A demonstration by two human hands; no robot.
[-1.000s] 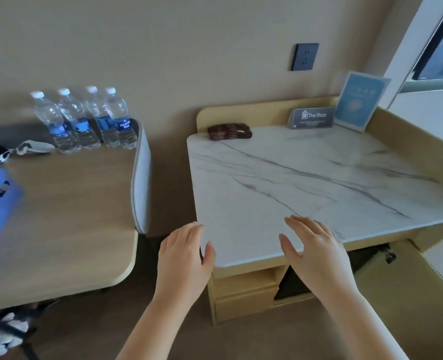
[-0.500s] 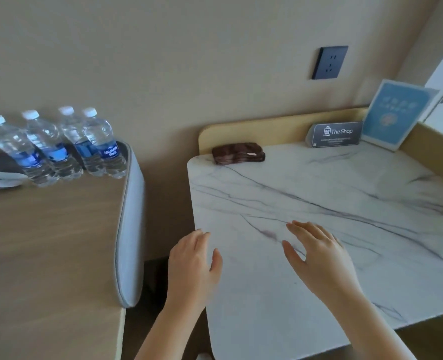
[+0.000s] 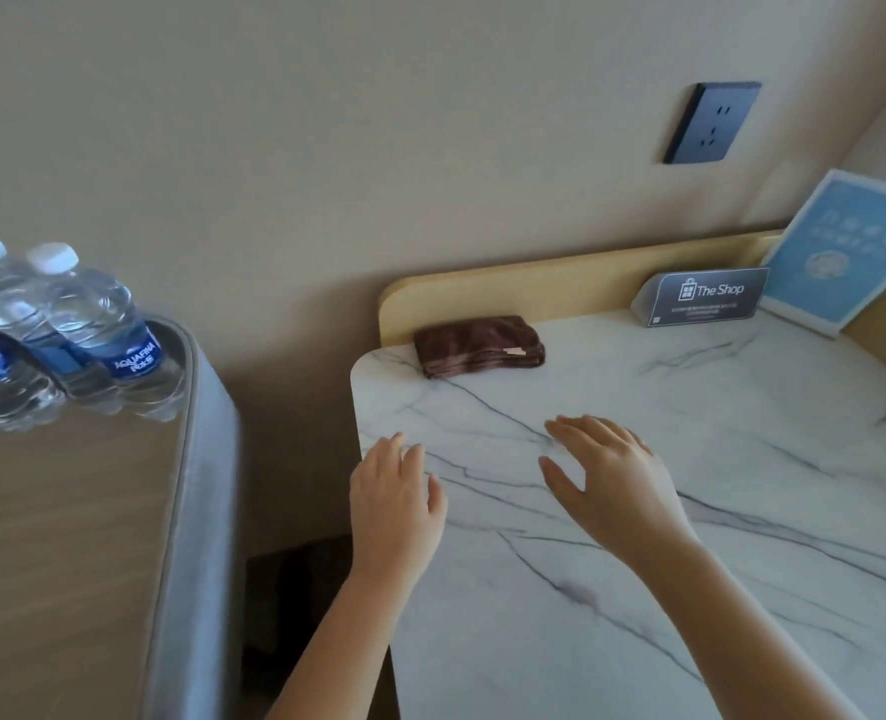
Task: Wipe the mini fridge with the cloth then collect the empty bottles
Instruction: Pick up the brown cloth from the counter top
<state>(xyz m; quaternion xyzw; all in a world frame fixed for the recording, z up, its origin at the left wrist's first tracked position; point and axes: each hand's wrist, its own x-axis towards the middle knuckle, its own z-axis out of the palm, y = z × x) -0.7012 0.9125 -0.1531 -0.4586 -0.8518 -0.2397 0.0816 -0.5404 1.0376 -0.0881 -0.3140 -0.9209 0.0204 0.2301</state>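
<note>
1. The bottles (image 3: 92, 330) at 9 o'clock are cut off by the view's left edge. Two white caps and blue labels show, but their number and fill cannot be told.
2. The blue card (image 3: 841, 252) at 2 o'clock is clipped by the right edge, its print too blurred to read.
3. The gap (image 3: 300, 589) between the two benches at 6 o'clock is in shadow and hard to make out.
4. The cloth (image 3: 479, 345), brown and folded, lies at 12 o'clock from the left hand (image 3: 394, 506), on the marble bench (image 3: 742, 459) just beside its wooden back rail (image 3: 560, 283).
5. The left hand is released, palm down at the bench's left edge. The right hand (image 3: 612, 480), at its 3 o'clock, is spread and empty. Whether either touches the marble is unclear.
6. Bare marble lies between hands and cloth.
7. A "The Shop" sign (image 3: 700, 298) stands at 1 o'clock, a wall socket (image 3: 711, 122) above it.
8. The bottles stand on a wooden bench (image 3: 66, 537).
</note>
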